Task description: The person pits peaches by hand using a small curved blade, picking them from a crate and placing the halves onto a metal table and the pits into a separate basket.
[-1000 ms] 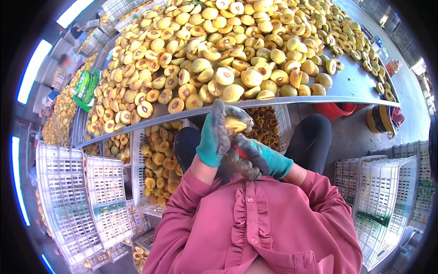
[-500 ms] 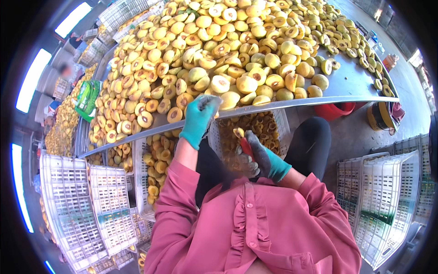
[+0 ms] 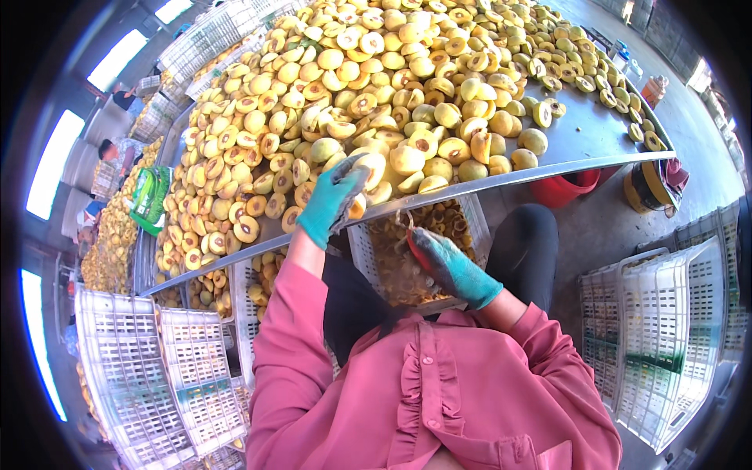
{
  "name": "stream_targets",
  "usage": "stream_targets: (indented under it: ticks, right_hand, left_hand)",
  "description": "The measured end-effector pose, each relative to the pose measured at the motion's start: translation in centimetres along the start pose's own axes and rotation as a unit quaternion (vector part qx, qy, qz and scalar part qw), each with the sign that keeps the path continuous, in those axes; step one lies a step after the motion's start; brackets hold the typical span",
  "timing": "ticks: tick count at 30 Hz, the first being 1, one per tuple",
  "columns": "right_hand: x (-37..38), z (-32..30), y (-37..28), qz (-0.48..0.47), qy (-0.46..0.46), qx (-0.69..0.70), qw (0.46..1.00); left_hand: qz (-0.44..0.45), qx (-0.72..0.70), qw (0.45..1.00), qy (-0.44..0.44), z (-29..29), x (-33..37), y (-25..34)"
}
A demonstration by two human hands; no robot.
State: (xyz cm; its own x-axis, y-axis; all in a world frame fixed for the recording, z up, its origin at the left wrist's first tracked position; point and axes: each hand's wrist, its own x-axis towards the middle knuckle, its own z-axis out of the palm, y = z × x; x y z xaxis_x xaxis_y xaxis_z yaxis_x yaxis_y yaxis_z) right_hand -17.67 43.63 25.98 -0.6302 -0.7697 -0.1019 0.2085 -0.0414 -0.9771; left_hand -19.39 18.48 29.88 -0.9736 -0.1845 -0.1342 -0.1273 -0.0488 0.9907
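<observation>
My left hand (image 3: 333,196), in a teal and grey glove, is at the near edge of the metal table (image 3: 580,141). Its fingers are closed on a halved peach (image 3: 371,166) at the front of a large pile of peach halves (image 3: 368,86). Another yellow piece (image 3: 358,207) shows just below those fingers. My right hand (image 3: 453,266), gloved alike, grips the red handle of a pitting tool (image 3: 421,252). The tool's thin curved end points up toward the table edge, above a white crate (image 3: 363,249) holding yellow-brown pieces between my knees.
White plastic crates stand at the left (image 3: 121,376) and right (image 3: 674,337). Beneath the table's right side are a red bucket (image 3: 564,189) and a yellow-black bucket (image 3: 644,188). A green bag (image 3: 153,200) lies by the table's left edge; another person (image 3: 117,153) sits beyond.
My left hand has shifted slightly left and down, its fingers now around a peach half. My right hand has tilted; the yellow piece seen near the tool's tip no longer shows there.
</observation>
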Motion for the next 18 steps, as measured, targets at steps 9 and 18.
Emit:
stream_targets:
  ticks: [9, 18]
  right_hand:
    - [1.4, 2.0, -3.0, -0.044, 0.011, -0.014, 0.999]
    - [1.3, 1.4, -1.3, -0.126, 0.002, -0.061, 0.99]
  left_hand:
    - [0.052, -0.183, 0.981, -0.025, -0.7, -5.0, -5.8]
    - [0.078, -0.109, 0.989, -0.06, 4.3, -7.6, -0.2]
